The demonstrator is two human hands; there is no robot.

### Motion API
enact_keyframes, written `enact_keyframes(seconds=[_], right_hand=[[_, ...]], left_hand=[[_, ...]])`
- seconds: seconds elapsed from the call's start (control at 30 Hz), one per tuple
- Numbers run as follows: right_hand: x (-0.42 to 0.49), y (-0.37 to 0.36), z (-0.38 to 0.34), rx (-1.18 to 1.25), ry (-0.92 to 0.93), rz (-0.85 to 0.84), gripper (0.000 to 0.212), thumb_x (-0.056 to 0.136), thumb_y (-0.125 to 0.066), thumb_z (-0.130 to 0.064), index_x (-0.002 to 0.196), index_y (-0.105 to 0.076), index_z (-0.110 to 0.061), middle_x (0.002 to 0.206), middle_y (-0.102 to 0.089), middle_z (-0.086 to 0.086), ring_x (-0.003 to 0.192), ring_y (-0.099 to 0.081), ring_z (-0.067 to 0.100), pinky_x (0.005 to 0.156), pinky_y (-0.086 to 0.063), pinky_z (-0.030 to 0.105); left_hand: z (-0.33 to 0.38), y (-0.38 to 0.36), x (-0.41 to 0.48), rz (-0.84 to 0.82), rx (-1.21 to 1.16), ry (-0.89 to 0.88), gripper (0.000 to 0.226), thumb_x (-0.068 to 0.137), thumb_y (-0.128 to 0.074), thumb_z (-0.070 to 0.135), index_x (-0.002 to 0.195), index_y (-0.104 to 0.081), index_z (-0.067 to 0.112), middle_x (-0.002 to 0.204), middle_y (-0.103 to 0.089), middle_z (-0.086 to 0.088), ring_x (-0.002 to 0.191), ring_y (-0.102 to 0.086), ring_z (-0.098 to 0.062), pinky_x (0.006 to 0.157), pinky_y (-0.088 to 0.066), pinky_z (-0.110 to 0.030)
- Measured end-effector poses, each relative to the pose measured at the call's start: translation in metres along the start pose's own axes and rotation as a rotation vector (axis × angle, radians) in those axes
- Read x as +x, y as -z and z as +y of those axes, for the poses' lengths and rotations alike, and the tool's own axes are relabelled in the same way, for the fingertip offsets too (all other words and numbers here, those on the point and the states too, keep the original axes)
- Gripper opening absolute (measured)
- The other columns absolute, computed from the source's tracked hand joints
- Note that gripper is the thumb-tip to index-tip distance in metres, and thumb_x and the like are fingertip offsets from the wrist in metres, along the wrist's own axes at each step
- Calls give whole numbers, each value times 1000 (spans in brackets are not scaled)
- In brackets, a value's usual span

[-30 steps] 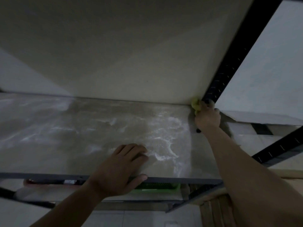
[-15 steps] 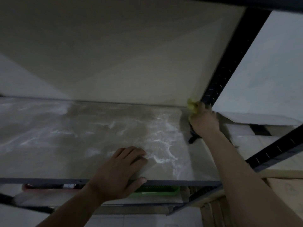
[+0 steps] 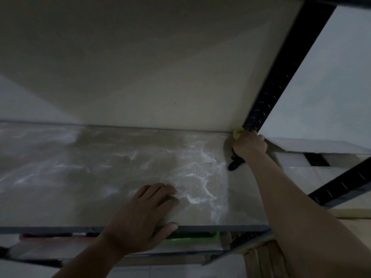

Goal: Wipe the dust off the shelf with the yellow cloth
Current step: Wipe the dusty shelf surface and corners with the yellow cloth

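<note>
The shelf board is pale and dusty, with white smeared streaks across its middle and right. My right hand is at the far right back corner, closed around the yellow cloth, of which only a small bunch shows past my fingers. The cloth presses against the corner where the board meets the back wall and the black upright. My left hand rests flat on the board's front edge, fingers spread on top and thumb hooked over the metal rim.
A black slotted upright post rises from the corner beside my right hand. A small dark object lies on the board under my right wrist. A green item sits on the lower shelf. Wooden slats stand at bottom right.
My right hand with the cloth shifted slightly left and down along the back corner, then back up against the post. My left hand stayed planted on the front edge.
</note>
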State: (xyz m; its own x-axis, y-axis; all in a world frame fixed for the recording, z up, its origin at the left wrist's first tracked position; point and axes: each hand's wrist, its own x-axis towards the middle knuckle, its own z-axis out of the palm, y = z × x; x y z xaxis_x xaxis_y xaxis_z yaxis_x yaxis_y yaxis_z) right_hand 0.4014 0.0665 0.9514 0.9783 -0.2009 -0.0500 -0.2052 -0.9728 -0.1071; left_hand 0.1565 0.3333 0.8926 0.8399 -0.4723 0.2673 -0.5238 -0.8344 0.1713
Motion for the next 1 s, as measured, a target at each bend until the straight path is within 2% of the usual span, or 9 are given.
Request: enact_keyframes(seconds=[0.07, 0.2, 0.37, 0.6, 0.67, 0.73, 0.8, 0.9, 1.0], right_hand=[[-13, 2, -1, 29, 79, -20, 41, 87, -47, -24, 124, -53, -7, 125, -53, 16, 113, -53, 36, 87, -44, 41], [-47, -8, -3, 76, 435, -18, 14, 87, -53, -25, 79, -64, -20, 85, -67, 0, 76, -59, 24, 86, -41, 43], [-18, 4, 5, 256, 118, 290, 37, 87, -51, -20, 124, -46, -18, 124, -53, 11, 106, -53, 36, 82, -44, 43], [2, -11, 10, 92, 47, 99, 37, 92, -40, -20, 128, -50, -19, 127, -55, 11, 116, -47, 35, 93, -39, 44], [-9, -8, 4, 50, 204, 121, 30, 88, -43, -19, 115, -58, -18, 120, -62, 10, 110, -54, 32, 90, -43, 41], [-29, -16, -2, -55, 526, 234, 26, 85, -49, -25, 103, -67, -22, 115, -69, -1, 99, -64, 21, 91, -46, 40], [-47, -15, 1, -11, 702, 257, 33, 82, -50, -37, 108, -69, -32, 114, -70, -14, 88, -67, 11, 91, -47, 36], [-26, -2, 3, 244, 475, 88, 35, 84, -49, -31, 117, -63, -31, 115, -70, 0, 100, -65, 24, 92, -51, 40], [0, -2, -2, 142, 179, 88, 36, 88, -46, -19, 122, -58, -18, 123, -60, 15, 112, -54, 38, 92, -48, 43]], left_hand=[[-1, -1, 0, -14, 5, 3, 52, 107, -42, 59, 134, -66, 22, 139, -58, -1, 130, -51, -22, 107, -36, -32], [-2, -2, 1, -14, 1, 3, 50, 106, -45, 59, 134, -64, 23, 139, -56, 1, 130, -51, -22, 106, -35, -32], [0, -1, 1, 3, -16, 0, 49, 105, -46, 59, 132, -65, 22, 138, -57, 1, 130, -50, -21, 106, -35, -32], [-1, -3, 1, -2, -16, 5, 48, 103, -52, 58, 132, -66, 21, 139, -57, -1, 131, -52, -23, 105, -36, -32], [0, -3, 2, 3, -9, -2, 46, 101, -57, 56, 130, -67, 20, 138, -58, -1, 129, -53, -23, 105, -36, -32], [0, -1, 3, 3, -12, -2, 46, 99, -59, 55, 128, -67, 20, 137, -58, -1, 128, -54, -23, 104, -37, -32], [1, 1, 2, 1, -24, 2, 46, 100, -57, 56, 128, -67, 21, 137, -58, -1, 128, -54, -23, 104, -37, -32], [2, 2, 2, 4, -20, 0, 46, 99, -58, 57, 128, -67, 22, 138, -57, 0, 129, -52, -22, 105, -37, -32], [2, 2, 3, 13, -33, 4, 45, 99, -61, 56, 127, -67, 22, 138, -56, 0, 130, -51, -21, 105, -36, -31]])
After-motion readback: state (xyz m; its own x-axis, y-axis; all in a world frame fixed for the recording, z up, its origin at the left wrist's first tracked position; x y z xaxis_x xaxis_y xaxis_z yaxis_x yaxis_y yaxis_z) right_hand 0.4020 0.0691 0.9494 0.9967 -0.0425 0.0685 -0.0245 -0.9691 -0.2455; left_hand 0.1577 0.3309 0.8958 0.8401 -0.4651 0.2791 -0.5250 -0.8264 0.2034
